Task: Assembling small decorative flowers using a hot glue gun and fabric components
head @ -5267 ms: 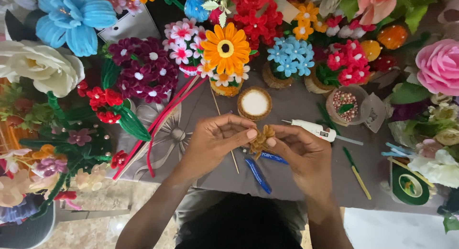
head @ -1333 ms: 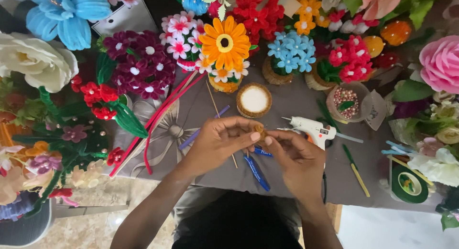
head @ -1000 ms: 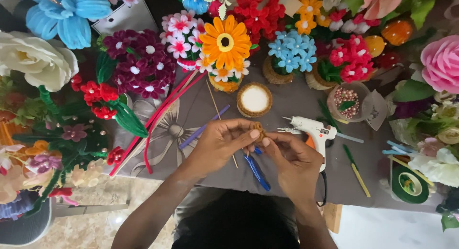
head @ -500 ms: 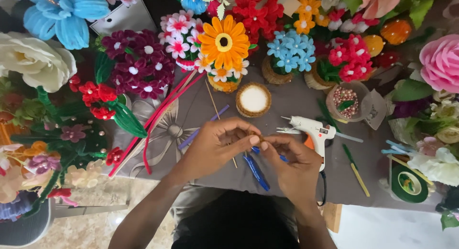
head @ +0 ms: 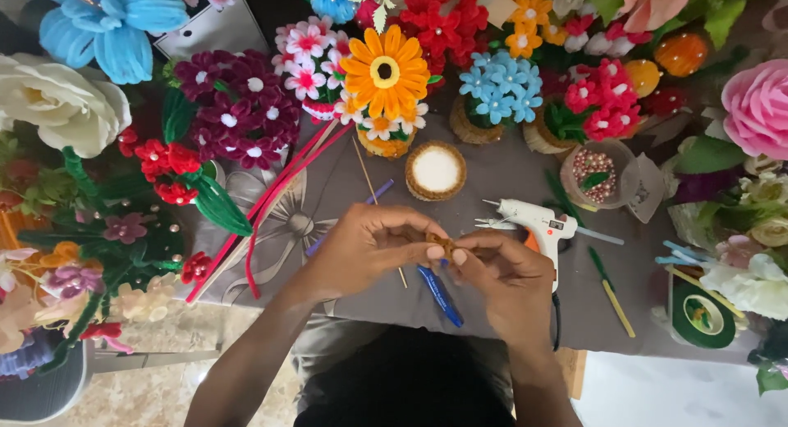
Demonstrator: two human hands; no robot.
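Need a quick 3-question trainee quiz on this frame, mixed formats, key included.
1. True or false: the glue gun lies on the table, in neither hand.
2. What do the left hand and right hand pinch between them? A) a small brown fuzzy piece B) a blue pen C) green tape
3. Fill in: the round white-topped holder sits just below the big ____ flower.

Key: 1 true; 2 A; 3 orange.
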